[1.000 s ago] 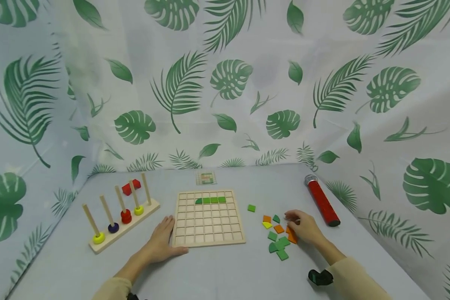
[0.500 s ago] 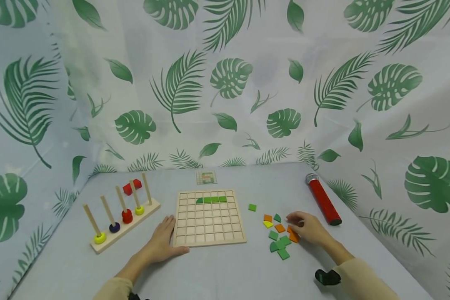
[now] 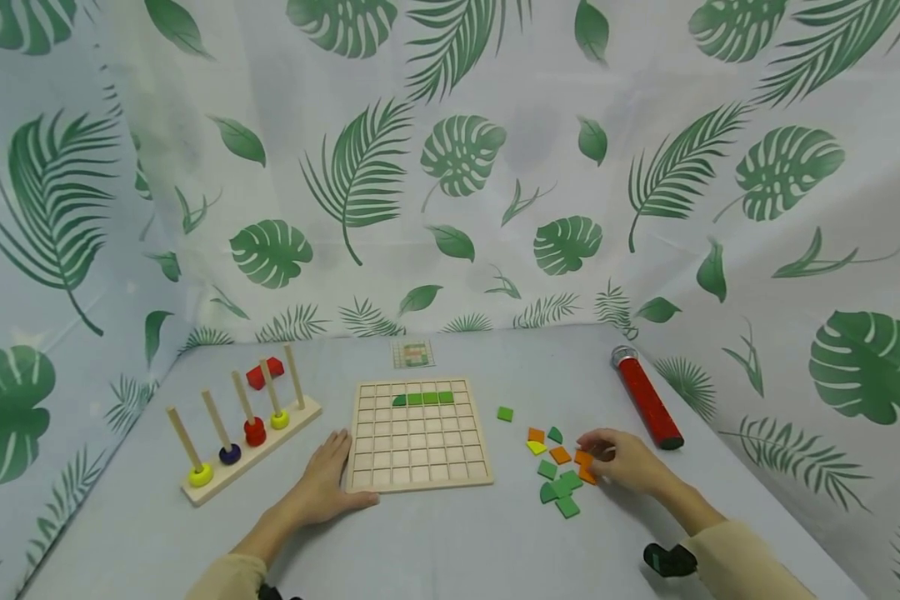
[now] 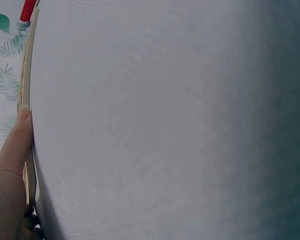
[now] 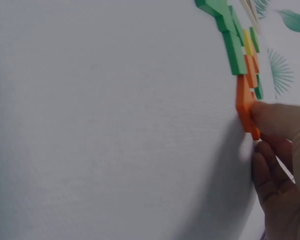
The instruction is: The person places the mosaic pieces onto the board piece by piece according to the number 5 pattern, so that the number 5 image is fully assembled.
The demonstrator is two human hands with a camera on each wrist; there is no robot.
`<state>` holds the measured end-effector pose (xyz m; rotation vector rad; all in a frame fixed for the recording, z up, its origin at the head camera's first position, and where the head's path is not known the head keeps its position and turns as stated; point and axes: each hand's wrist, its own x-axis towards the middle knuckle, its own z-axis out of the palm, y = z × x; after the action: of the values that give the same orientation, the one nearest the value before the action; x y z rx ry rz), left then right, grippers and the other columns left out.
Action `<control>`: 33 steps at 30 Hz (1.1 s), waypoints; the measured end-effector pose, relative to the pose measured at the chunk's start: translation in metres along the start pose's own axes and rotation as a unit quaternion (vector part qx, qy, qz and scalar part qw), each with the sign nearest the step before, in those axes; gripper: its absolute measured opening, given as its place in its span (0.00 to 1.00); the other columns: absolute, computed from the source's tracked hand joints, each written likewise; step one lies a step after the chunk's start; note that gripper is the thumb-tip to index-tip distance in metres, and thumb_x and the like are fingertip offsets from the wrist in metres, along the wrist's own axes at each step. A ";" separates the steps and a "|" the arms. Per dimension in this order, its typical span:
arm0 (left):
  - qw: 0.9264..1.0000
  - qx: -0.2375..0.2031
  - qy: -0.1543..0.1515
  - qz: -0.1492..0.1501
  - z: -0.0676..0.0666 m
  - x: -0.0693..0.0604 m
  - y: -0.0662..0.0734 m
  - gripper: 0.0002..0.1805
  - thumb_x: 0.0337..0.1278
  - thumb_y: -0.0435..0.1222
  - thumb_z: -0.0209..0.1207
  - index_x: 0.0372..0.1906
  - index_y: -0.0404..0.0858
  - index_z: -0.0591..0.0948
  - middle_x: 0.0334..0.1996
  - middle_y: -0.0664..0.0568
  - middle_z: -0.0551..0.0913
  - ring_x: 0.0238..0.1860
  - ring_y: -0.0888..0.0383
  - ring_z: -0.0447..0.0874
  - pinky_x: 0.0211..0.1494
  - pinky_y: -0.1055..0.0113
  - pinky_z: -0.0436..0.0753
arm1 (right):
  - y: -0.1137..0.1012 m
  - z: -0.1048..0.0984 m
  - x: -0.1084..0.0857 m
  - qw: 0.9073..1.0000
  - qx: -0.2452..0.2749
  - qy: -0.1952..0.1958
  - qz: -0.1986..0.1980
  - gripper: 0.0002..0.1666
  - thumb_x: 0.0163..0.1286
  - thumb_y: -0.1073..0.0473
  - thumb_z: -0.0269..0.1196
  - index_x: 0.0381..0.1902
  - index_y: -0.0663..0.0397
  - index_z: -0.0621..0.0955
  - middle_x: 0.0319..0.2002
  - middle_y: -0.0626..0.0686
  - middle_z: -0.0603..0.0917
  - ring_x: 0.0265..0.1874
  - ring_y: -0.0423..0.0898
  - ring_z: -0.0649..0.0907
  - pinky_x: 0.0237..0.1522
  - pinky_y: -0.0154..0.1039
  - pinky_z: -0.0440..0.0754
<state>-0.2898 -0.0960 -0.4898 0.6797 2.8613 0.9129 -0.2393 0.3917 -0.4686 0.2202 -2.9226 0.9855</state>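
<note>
The fingers (image 3: 594,438) of the right hand (image 3: 630,463) are bent inward at right of centre in the head view. In the right wrist view, the thumb (image 5: 276,120) is set against an orange tile (image 5: 242,102); whether the tile is gripped cannot be told. The left hand (image 3: 322,479) is laid flat at lower left of centre, with its fingers extended along the left edge of the gridded board (image 3: 416,454) and its thumb spread wide, near the board's lower edge.

The board is located at lower centre. A row of green pieces (image 3: 431,400) is seated in its upper cells: one quarter-round at the left end, followed by three squares. Loose tiles are scattered between the board and the right hand: a yellow piece (image 3: 537,447), a dark green quarter-round (image 3: 554,434), orange squares, and an overlapping green group (image 3: 567,483) below. A single green square (image 3: 505,413) is positioned just right of the board.

A patterned card (image 3: 413,355) is placed above the board. A peg stand (image 3: 266,440) with coloured rings is located at left; a red cylinder (image 3: 648,402) is laid at right.
</note>
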 end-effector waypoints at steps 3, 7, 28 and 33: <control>1.000 -0.002 -0.001 0.007 0.000 0.000 0.001 0.62 0.39 0.60 0.68 0.70 0.24 0.54 0.70 0.31 0.52 0.72 0.37 0.41 0.71 0.45 0.47 | -0.001 0.002 0.000 0.999 -0.020 0.025 -0.009 0.14 0.59 0.67 0.65 0.44 0.57 0.81 0.38 0.47 0.82 0.37 0.44 0.78 0.42 0.36 0.81; 1.000 -0.006 0.001 0.012 -0.002 -0.001 0.001 0.61 0.40 0.60 0.68 0.69 0.23 0.54 0.70 0.30 0.52 0.71 0.37 0.41 0.71 0.44 0.48 | -0.004 0.005 0.003 0.999 -0.027 0.040 -0.013 0.12 0.60 0.66 0.65 0.43 0.57 0.82 0.35 0.46 0.82 0.34 0.43 0.78 0.38 0.33 0.80; 1.000 -0.004 -0.003 0.003 0.000 0.000 -0.002 0.62 0.39 0.61 0.67 0.70 0.24 0.53 0.70 0.31 0.51 0.72 0.38 0.41 0.71 0.44 0.47 | -0.021 0.013 0.023 0.998 -0.011 0.062 0.021 0.17 0.60 0.65 0.66 0.48 0.60 0.79 0.38 0.50 0.81 0.36 0.46 0.78 0.39 0.37 0.82; 1.000 -0.003 -0.003 0.006 0.001 0.001 -0.003 0.62 0.39 0.61 0.67 0.70 0.24 0.54 0.70 0.31 0.52 0.72 0.38 0.42 0.71 0.45 0.47 | -0.033 0.016 0.035 0.996 -0.010 0.089 0.003 0.18 0.61 0.64 0.66 0.48 0.61 0.79 0.38 0.51 0.81 0.36 0.47 0.79 0.40 0.40 0.83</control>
<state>-0.2913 -0.0972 -0.4921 0.6979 2.8518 0.9198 -0.2692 0.3515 -0.4587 0.1159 -2.7711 0.9235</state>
